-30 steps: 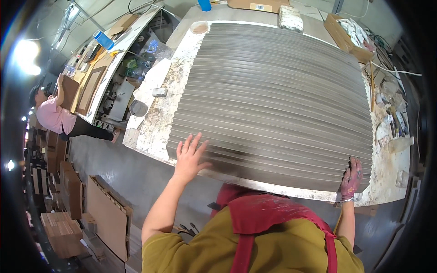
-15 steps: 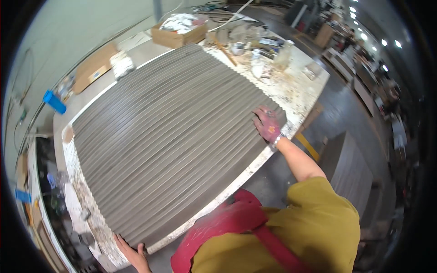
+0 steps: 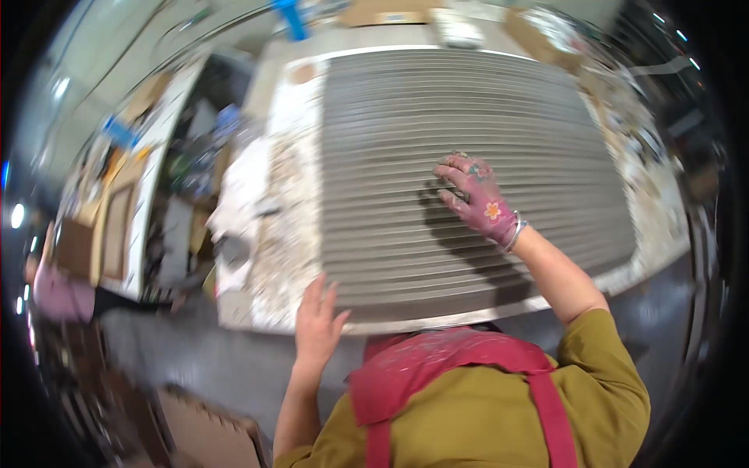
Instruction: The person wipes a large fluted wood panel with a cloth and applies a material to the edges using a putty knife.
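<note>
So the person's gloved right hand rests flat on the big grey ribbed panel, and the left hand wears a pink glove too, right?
Not quite. The head view shows the left hand bare, at the near edge of the big grey ribbed panel. Only the right hand wears a pink glove.

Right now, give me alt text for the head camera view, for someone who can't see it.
A person in a mustard shirt and red apron leans over a large grey ribbed panel on a paint-spattered table. The right hand, in a pink flowered glove, presses on the ridges; the bare left hand rests at the near edge.
</note>
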The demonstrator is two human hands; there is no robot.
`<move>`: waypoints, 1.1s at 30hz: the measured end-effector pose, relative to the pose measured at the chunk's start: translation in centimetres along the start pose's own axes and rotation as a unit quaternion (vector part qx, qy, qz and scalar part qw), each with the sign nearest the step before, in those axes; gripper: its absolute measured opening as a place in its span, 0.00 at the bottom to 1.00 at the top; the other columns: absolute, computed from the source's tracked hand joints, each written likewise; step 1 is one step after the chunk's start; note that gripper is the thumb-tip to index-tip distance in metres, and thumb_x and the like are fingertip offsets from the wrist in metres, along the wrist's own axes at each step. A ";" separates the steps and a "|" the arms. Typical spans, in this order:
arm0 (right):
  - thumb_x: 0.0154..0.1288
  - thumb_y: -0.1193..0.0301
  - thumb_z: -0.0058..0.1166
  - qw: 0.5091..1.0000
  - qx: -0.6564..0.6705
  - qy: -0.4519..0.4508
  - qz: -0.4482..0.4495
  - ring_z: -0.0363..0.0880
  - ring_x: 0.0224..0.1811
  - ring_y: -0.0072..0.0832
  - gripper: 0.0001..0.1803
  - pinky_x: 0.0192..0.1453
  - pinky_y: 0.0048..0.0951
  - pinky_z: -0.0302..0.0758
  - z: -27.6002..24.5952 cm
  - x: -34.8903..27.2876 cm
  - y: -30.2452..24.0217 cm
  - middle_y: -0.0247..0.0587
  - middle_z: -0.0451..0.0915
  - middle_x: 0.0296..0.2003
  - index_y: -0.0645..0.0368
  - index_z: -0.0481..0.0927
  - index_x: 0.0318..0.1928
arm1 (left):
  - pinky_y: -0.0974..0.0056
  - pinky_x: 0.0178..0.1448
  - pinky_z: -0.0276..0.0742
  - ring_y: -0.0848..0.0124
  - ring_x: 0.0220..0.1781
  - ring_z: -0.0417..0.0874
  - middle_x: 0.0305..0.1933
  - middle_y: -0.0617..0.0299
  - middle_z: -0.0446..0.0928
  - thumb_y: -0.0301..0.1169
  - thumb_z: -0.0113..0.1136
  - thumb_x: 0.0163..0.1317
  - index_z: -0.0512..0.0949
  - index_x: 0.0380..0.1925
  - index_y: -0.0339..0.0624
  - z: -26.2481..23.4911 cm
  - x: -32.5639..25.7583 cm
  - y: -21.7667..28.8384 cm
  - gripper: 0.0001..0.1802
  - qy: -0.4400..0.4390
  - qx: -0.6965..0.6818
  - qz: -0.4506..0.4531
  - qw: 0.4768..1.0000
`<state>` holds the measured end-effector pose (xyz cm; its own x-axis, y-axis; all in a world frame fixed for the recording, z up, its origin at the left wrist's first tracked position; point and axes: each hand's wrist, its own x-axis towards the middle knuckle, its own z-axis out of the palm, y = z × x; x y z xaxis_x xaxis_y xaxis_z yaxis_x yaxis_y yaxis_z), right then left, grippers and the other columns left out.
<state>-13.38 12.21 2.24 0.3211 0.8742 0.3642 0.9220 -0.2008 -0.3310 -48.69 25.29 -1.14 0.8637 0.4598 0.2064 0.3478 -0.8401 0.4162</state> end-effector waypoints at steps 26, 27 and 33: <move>0.63 0.58 0.56 0.928 0.350 -0.129 -0.005 0.81 0.39 0.42 0.27 0.45 0.41 0.76 21.1 16.2 -17.1 0.50 0.81 0.41 0.59 0.70 0.58 | 0.55 0.38 0.70 0.57 0.34 0.76 0.29 0.59 0.74 0.31 0.59 0.60 0.75 0.27 0.43 -9.5 2.2 -17.7 0.06 0.147 0.200 -0.141 0.958; 0.64 0.59 0.56 0.904 0.411 -0.119 0.020 0.81 0.38 0.38 0.27 0.43 0.39 0.76 21.2 15.6 -17.0 0.49 0.81 0.41 0.60 0.70 0.58 | 0.55 0.38 0.70 0.56 0.34 0.75 0.29 0.59 0.74 0.31 0.59 0.60 0.75 0.27 0.43 -9.6 2.5 -17.7 0.06 0.147 0.196 -0.145 0.959; 0.67 0.60 0.56 0.664 0.650 -0.332 0.161 0.76 0.39 0.23 0.26 0.45 0.25 0.74 16.7 14.4 -20.4 0.41 0.79 0.40 0.67 0.71 0.58 | 0.51 0.36 0.71 0.52 0.33 0.77 0.28 0.54 0.77 0.35 0.59 0.61 0.75 0.26 0.42 -10.6 2.3 -18.9 0.09 0.108 0.201 -0.200 0.953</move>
<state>-31.17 36.31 -0.33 -0.1083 0.9675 -0.2287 -0.2753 -0.2502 -0.9282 -57.18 45.28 0.81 0.5525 0.7781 0.2989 0.7822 -0.6079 0.1364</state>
